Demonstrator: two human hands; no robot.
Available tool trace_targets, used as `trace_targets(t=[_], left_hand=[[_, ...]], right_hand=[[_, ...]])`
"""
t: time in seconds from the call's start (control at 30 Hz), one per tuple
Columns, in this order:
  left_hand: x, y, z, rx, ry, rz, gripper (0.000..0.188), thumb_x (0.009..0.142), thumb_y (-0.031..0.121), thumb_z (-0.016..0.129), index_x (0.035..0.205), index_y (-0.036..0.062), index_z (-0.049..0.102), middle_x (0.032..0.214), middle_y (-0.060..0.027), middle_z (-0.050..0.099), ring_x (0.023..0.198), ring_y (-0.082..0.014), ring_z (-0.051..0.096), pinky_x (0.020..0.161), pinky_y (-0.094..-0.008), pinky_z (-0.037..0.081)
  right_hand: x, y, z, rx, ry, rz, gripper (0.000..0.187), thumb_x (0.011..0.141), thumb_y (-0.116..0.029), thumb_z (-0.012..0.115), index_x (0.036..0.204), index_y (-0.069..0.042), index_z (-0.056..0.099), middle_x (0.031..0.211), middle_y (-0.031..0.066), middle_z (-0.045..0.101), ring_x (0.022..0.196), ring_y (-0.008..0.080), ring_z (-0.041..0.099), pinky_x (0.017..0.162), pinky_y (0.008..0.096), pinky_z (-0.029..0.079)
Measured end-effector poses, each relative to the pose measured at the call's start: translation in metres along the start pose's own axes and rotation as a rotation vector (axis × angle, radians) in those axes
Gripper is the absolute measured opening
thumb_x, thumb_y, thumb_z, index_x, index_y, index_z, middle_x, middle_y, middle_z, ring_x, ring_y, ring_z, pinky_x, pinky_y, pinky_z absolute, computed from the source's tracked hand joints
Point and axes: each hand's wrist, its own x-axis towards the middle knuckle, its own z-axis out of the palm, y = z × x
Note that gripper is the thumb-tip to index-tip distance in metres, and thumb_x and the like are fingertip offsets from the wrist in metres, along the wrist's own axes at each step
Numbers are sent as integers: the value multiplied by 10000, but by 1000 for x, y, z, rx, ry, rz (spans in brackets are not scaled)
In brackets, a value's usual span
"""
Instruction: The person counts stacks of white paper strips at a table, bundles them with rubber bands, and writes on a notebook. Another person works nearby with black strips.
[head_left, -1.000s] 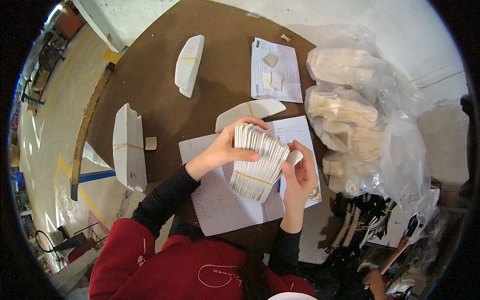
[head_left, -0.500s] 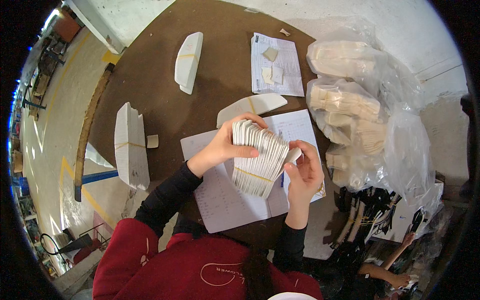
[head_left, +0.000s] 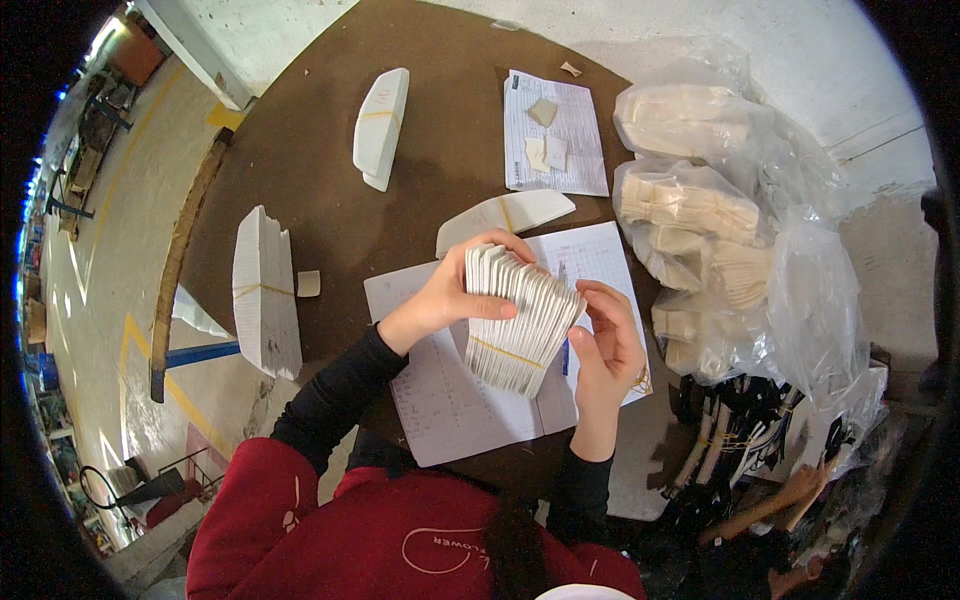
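Note:
My left hand (head_left: 455, 293) is closed around a thick bundle of thin white flat pieces (head_left: 520, 325), its thumb across the front. A yellowish rubber band circles the bundle low down, and the upper ends fan out. At the bundle's right edge is my right hand (head_left: 608, 350), fingers curled and thumb apart from them; the fingertips touch the outermost pieces. Under both hands lies an open notebook (head_left: 460, 420) with handwritten rows, a blue pen (head_left: 565, 357) on its right page. Just beyond the left hand rests a banded white curved stack (head_left: 507, 212).
More banded white stacks stand on the brown table (head_left: 300, 150): one at far left (head_left: 265, 295), one at the back (head_left: 381, 130). Printed paper (head_left: 555, 110) holds small scraps. Clear bags of cream pieces (head_left: 700, 210) crowd the right. Another person's arm (head_left: 770, 505) shows at lower right.
A single piece that my right fingers held bent away from the bundle is now back against its edge. The left hand keeps its hold. The other person's arm has shifted.

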Motion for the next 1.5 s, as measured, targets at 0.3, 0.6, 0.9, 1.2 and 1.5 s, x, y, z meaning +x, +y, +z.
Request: trace_targets(t=[0.3, 0.6, 0.9, 1.2, 1.5], left_hand=[[-1, -1, 4, -58, -25, -8, 533, 710, 159, 841, 1161, 45, 580, 1098, -43, 626, 1029, -137, 589, 917, -291, 460], [-1, 1, 5, -52, -18, -6, 518, 722, 141, 830, 1164, 45, 578, 1098, -40, 626, 1028, -129, 589, 914, -284, 460], [0, 0, 4, -52, -42, 8, 538, 715, 144, 830, 1176, 52, 568, 1111, -53, 630, 1042, -149, 590, 933, -303, 453], [4, -6, 0, -172, -220, -9, 684, 620, 209, 832, 1222, 37, 557, 1168, -132, 627, 1095, -231, 591, 994, -366, 427], [2, 1, 6, -308, -207, -137, 633, 545, 221, 794, 1111, 26, 590, 1295, -254, 568, 1291, -356, 500, 1106, -441, 356]], right_hand=[[-1, -2, 3, 10, 101, -155, 233, 861, -105, 678, 1036, -27, 545, 1196, 181, 576, 1034, 249, 580, 920, 379, 459], [-2, -20, 1, -300, 33, -160, 270, 832, -16, 678, 1095, -18, 617, 1152, 143, 603, 879, 159, 559, 726, 257, 449], [-4, -17, 4, -283, 121, -188, 310, 784, 54, 671, 1060, -45, 572, 1235, 136, 538, 971, 189, 531, 869, 320, 437], [-19, -7, 2, -704, 77, -317, 225, 804, 133, 511, 952, -31, 468, 1225, 180, 568, 1011, 247, 615, 902, 380, 469], [-2, -12, 8, -735, 26, -293, 314, 883, -57, 600, 1188, -8, 540, 1200, 165, 609, 738, 149, 537, 679, 266, 453]])
